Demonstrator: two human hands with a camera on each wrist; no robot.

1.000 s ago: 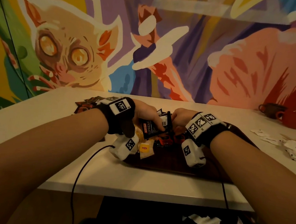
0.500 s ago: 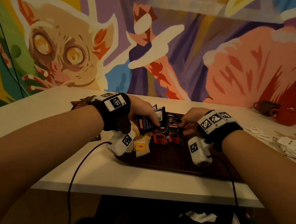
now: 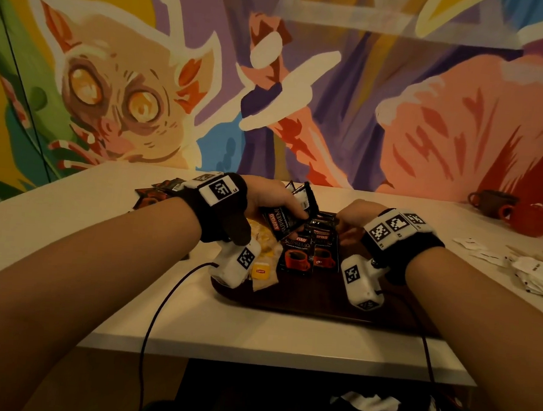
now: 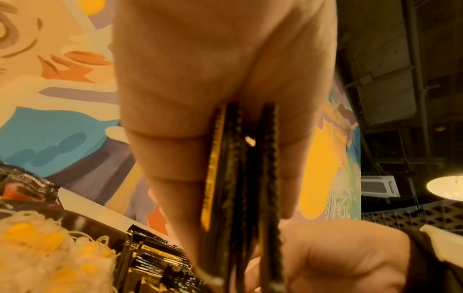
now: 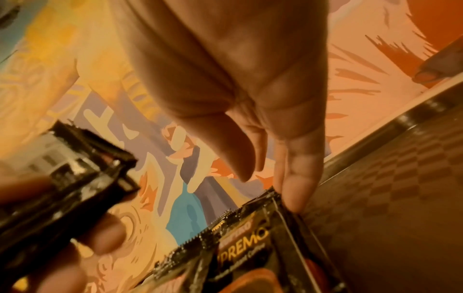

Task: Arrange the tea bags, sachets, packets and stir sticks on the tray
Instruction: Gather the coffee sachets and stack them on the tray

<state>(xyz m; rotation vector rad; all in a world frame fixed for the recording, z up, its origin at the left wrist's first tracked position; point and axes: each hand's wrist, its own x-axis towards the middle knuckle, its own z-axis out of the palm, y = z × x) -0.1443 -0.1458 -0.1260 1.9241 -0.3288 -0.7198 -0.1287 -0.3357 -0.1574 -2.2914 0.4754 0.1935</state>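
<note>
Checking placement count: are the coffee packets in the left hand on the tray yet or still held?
Held. The left hand grips the coffee packets tilted above the tray.

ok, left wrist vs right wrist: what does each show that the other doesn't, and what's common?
Only the left wrist view: the held coffee packets edge-on, pinched between the left hand's fingers and thumb, plus the pile of yellow-tagged tea bags lower left.

Only the right wrist view: the right hand's fingertips touching the top corner of a Supremo packet lying on the tray, whose woven surface and raised rim show.

Both: the black coffee packets on the tray, the other hand, and the painted mural behind.
</note>
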